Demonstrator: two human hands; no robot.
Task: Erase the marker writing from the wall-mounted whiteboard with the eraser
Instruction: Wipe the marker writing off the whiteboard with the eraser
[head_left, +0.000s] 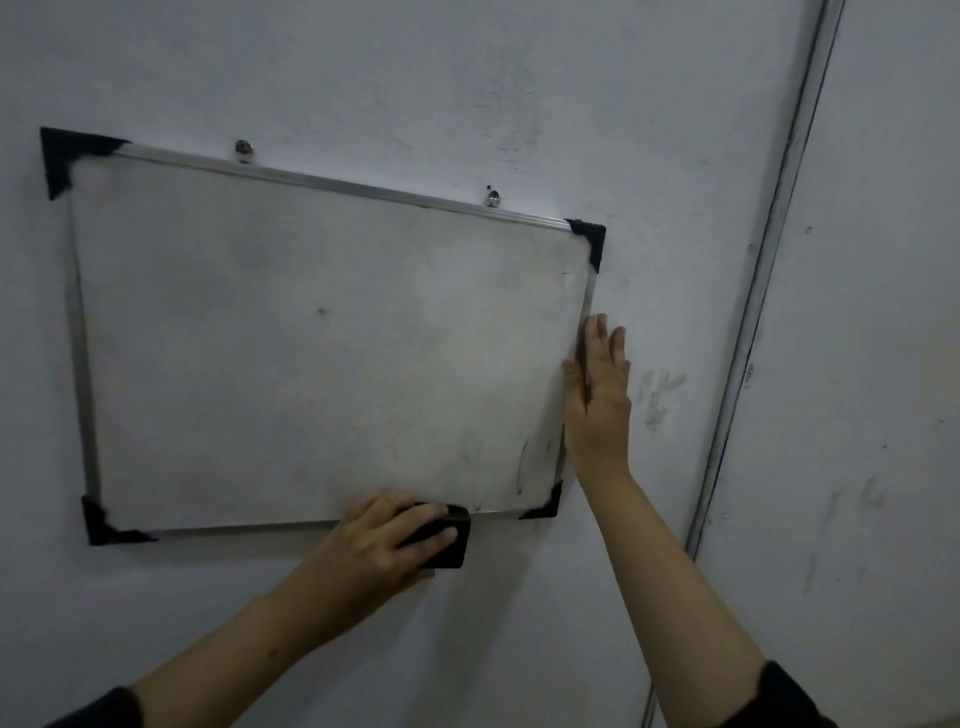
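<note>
Our left hand gripped the black eraser at the whiteboard's bottom edge, near its lower right corner. Our right hand lay flat, fingers straight, against its right edge. Bare wall surrounded it.

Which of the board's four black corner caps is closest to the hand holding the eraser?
The lower right corner cap: it sits just right of the left hand gripping the eraser; the other three lie farther off.

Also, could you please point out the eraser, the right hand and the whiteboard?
eraser (451, 540): head view, dark end beyond the fingertips.
right hand (597, 410): head view, back of hand.
whiteboard (311, 332): head view, bare writing surface.
</note>
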